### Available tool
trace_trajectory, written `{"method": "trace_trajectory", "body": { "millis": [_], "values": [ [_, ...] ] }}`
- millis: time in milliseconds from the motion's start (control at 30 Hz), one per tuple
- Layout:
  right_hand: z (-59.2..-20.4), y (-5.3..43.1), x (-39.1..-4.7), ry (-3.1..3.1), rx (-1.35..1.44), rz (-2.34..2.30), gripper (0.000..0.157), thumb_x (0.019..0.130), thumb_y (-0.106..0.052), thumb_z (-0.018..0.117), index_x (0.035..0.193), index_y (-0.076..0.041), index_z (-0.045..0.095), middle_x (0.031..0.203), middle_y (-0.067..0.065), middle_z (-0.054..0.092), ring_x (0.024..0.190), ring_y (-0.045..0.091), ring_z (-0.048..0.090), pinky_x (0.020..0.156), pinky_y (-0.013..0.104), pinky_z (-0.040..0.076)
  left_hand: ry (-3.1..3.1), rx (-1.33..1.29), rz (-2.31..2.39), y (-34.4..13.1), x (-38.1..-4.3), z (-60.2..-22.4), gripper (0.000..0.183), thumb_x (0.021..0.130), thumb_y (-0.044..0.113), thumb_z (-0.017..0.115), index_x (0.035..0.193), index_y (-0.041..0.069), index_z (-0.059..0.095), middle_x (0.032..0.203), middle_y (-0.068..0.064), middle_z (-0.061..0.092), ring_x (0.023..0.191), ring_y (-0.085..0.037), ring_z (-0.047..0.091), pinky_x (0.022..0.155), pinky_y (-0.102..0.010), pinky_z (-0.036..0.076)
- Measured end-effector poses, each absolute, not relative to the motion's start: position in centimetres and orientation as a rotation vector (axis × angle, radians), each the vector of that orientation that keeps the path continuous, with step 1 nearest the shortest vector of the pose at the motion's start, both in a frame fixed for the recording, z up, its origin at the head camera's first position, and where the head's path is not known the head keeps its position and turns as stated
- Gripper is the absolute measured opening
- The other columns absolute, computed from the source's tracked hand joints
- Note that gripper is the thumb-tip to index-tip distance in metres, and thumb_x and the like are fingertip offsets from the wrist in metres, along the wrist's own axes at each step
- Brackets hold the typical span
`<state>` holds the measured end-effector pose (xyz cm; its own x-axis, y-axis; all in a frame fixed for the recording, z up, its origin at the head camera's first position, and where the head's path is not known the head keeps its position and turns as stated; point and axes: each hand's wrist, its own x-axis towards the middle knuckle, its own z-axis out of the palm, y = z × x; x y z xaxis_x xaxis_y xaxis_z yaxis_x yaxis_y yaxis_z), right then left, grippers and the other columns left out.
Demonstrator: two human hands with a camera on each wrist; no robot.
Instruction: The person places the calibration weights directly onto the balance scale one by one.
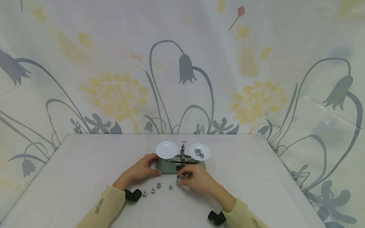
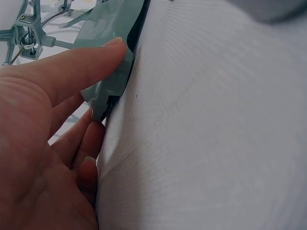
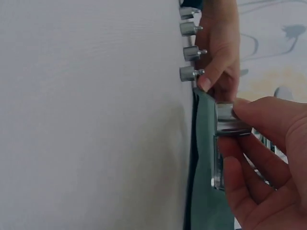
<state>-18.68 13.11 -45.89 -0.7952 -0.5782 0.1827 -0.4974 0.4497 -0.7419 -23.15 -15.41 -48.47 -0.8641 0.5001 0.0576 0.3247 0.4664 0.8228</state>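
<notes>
1. A draped tabletop booth; whether it stands in a home, lab or classroom cannot be told.
2. Flower-printed drape [image 1: 188, 95] hangs behind the double-pan balance [image 1: 169, 167] and to its left and right.
3. Under the balance: a plain white tabletop [image 1: 91, 164].
4. In front of the balance: 4 knobbed metal weights [image 1: 153, 191], lab-type measuring gear.

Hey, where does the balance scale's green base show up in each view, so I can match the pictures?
Head: the green base is low and near the middle, below the white pans.
Left wrist: the green base is at the upper left.
Right wrist: the green base runs down right of centre, partly behind the metal weight.
Shared landmark: the left hand, at one end of the base.
</notes>
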Motion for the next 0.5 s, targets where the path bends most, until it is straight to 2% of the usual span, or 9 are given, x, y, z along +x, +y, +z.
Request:
{"method": "trace_trajectory", "body": {
  "millis": [500],
  "values": [
    [-42.6, 14.7, -17.8, 2.619, -0.992, -1.344, 0.022, 0.080, -0.004, 0.081, 0.101, -0.010, 0.075, 0.095, -0.003, 0.072, 0.085, 0.010, 0.068, 0.073, 0.028, 0.058, 2.513, 0.691, 1.346, -15.3, -23.1, -48.3, 0.062, 0.079, 0.020, 0.083, 0.134, 0.007, 0.057, 0.136, -0.010, 0.056, 0.134, -0.036, 0.042, 0.113, -0.057, 0.026]
  ]
}}
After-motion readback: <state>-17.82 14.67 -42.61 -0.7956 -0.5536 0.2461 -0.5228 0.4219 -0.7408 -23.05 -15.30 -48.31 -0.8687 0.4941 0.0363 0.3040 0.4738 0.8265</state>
